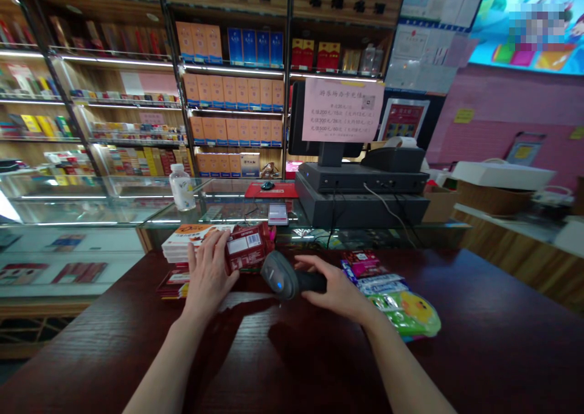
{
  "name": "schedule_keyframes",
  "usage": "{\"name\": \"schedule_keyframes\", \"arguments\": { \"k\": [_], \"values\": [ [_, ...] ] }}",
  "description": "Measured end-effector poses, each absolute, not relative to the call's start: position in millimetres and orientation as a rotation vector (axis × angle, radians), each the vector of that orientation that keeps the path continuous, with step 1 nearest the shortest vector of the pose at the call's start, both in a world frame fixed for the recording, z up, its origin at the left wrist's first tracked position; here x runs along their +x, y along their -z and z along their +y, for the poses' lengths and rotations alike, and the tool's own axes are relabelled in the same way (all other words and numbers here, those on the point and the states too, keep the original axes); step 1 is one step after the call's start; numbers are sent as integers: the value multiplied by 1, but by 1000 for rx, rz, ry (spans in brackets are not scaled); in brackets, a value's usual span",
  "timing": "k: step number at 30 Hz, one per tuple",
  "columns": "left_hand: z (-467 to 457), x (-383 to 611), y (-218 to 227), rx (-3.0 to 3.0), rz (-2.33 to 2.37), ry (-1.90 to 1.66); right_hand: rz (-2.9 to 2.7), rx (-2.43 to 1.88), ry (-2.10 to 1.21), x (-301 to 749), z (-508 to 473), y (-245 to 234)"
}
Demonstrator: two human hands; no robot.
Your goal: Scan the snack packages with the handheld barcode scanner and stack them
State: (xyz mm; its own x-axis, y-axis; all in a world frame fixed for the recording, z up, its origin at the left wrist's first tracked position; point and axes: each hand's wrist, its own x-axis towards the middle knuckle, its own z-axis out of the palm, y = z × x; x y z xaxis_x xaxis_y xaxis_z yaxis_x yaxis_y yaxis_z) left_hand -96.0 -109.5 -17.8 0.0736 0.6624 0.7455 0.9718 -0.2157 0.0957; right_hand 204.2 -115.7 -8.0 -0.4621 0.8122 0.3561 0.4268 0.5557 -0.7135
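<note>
My right hand (335, 286) is wrapped round the handle of a dark grey barcode scanner (279, 274), whose head points left and shows a small blue light. With my left hand (210, 274) I grip a dark red box (249, 246) by its left side, a white barcode label facing up. The scanner head is close to the box's lower right corner. Behind my left hand lies a stack of white and orange boxes (176, 249), and more red packs (172, 283) lie below it. To the right of my right hand are several snack packs, including a green bag with a yellow duck (406, 313).
A dark checkout terminal (360, 201) with a pink price sheet (344, 109) stands beyond the table. On the glass counter are a bottle (181, 189), a mouse (267, 185) on a red pad and a phone (278, 214). Stocked shelves line the back wall.
</note>
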Motion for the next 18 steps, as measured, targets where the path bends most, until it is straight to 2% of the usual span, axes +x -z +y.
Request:
{"name": "schedule_keyframes", "arguments": {
  "k": [18],
  "values": [
    [-106, -95, 23, -1971, -1541, 886, -2108, -987, -667, 208, -115, 6]
  ]
}}
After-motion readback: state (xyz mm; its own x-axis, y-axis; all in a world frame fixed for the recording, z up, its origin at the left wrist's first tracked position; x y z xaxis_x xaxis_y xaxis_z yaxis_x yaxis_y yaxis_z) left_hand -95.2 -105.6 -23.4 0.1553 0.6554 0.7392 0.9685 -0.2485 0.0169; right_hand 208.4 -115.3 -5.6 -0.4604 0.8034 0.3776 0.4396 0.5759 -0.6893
